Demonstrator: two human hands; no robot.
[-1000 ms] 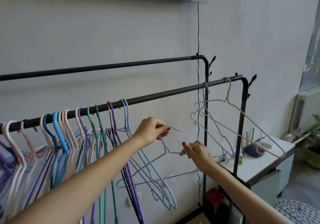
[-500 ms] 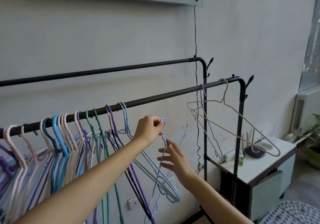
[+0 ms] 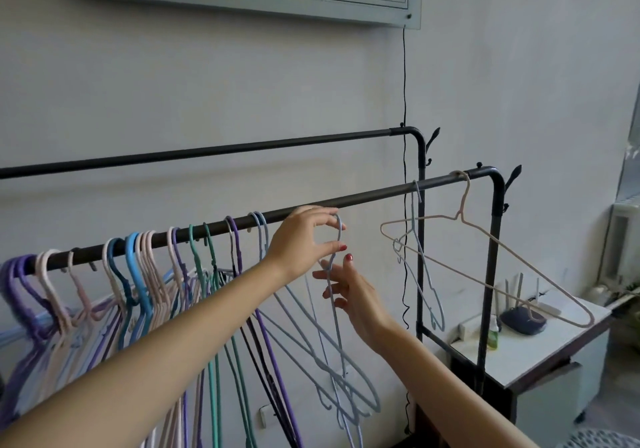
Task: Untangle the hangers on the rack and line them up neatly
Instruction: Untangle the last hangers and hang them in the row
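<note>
A black clothes rack has a near rail (image 3: 363, 198) and a far rail (image 3: 207, 151). Several coloured hangers (image 3: 138, 274) hang in a row on the left part of the near rail. My left hand (image 3: 304, 236) pinches the hook of a light blue hanger (image 3: 337, 309) just under the rail, right of that row. My right hand (image 3: 349, 291) is below it, fingers spread, touching the hanger's neck. Further right another light blue hanger (image 3: 427, 274) and a beige hanger (image 3: 485, 250) hang askew near the rail's end.
A white side table (image 3: 554, 350) stands behind the rack's right post with a dark router, a power strip and a small green bottle. A black cable (image 3: 404, 101) runs down the wall from a framed board. A patterned stool is at the bottom right.
My left hand has lifted the light blue hanger's hook up to the near rail. My right hand has let go of its shoulder and followed upward with fingers spread. The view has tilted up.
</note>
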